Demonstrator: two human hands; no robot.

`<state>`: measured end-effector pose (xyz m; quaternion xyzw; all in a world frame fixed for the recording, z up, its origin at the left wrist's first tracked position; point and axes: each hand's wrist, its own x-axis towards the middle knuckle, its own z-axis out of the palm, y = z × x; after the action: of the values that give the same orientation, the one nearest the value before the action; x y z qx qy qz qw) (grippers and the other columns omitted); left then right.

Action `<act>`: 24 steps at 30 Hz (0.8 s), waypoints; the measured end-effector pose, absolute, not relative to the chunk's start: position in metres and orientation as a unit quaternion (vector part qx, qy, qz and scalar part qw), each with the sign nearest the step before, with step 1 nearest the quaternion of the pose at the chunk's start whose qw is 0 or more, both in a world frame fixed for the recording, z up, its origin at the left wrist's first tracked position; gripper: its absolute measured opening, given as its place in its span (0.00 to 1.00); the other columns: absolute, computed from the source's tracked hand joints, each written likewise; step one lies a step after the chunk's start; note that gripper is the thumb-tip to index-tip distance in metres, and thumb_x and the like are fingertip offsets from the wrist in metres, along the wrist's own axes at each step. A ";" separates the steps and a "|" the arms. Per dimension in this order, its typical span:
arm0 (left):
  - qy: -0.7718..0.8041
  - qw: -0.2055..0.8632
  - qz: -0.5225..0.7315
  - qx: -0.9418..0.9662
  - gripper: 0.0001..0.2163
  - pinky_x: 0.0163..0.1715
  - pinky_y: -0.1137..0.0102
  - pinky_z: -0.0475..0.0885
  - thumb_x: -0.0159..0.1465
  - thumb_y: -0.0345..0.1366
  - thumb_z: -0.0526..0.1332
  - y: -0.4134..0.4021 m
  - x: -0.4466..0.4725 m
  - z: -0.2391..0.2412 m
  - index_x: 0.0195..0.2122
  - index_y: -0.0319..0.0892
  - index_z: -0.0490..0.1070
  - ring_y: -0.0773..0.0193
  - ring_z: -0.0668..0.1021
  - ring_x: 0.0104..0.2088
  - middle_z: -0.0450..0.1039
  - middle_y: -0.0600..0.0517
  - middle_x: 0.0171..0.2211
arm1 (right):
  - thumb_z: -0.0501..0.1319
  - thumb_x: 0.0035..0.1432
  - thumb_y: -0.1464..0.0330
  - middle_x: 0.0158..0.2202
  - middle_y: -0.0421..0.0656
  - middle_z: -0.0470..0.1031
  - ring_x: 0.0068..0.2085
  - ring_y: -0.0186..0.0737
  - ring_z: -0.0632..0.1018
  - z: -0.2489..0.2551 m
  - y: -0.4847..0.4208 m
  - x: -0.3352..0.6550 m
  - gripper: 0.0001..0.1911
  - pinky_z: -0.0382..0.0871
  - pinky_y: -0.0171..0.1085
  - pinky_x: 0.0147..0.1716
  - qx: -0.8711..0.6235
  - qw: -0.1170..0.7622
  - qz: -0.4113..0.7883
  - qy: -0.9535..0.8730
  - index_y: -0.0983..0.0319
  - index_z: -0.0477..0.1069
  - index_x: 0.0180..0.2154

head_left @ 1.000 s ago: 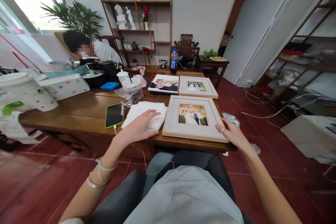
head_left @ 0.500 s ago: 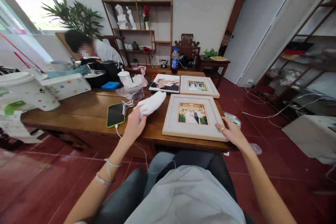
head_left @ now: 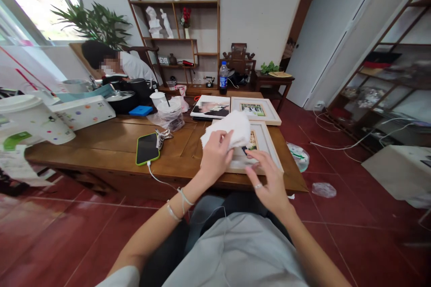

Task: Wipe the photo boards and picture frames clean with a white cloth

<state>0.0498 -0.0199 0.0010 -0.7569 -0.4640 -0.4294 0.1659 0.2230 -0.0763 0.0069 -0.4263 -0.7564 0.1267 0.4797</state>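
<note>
A folded white cloth is pinched in my left hand, held over the left part of a pale wooden picture frame. The frame lies on the brown table's front edge, and the cloth and hands cover much of its photo. My right hand is above the frame's front edge, fingers apart, with nothing in them. A second picture frame and a photo album lie just behind. To the left rests a phone with a green case, its white cable plugged in.
A paper cup, a white box and a lidded plastic cup stand on the left of the table. A blue-capped bottle stands at the back. A person leans over at the far left.
My left hand has carried the cloth rightward from beside the phone to over the near picture frame. My right hand has let go of the frame's right edge and moved left; the frame has shifted slightly left.
</note>
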 end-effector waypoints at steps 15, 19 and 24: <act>-0.407 0.173 -0.366 -0.819 0.11 0.28 0.66 0.67 0.66 0.34 0.54 -0.021 0.116 -0.009 0.46 0.39 0.70 0.57 0.70 0.36 0.67 0.46 0.32 | 0.60 0.57 0.58 0.52 0.49 0.71 0.53 0.45 0.73 -0.022 -0.069 0.227 0.21 0.71 0.43 0.50 -0.478 0.596 0.342 -0.547 0.58 0.61 0.50; -0.366 0.201 -0.384 -0.824 0.11 0.27 0.66 0.64 0.67 0.33 0.52 -0.023 0.122 -0.013 0.46 0.38 0.71 0.58 0.71 0.35 0.67 0.47 0.29 | 0.62 0.54 0.61 0.44 0.42 0.75 0.49 0.43 0.75 -0.025 -0.061 0.229 0.14 0.70 0.44 0.51 -0.444 0.609 0.424 -0.502 0.57 0.66 0.41; -0.308 0.204 -0.386 -0.845 0.11 0.30 0.66 0.63 0.69 0.32 0.50 -0.025 0.132 -0.008 0.44 0.39 0.71 0.60 0.72 0.34 0.67 0.49 0.27 | 0.61 0.49 0.63 0.33 0.40 0.76 0.40 0.41 0.78 -0.020 -0.052 0.233 0.06 0.72 0.45 0.49 -0.379 0.695 0.452 -0.411 0.58 0.67 0.28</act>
<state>0.1323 -0.0246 -0.0077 -0.8454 -0.3082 -0.3855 0.2040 0.2325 -0.0517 -0.0196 -0.3794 -0.4105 0.4522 0.6950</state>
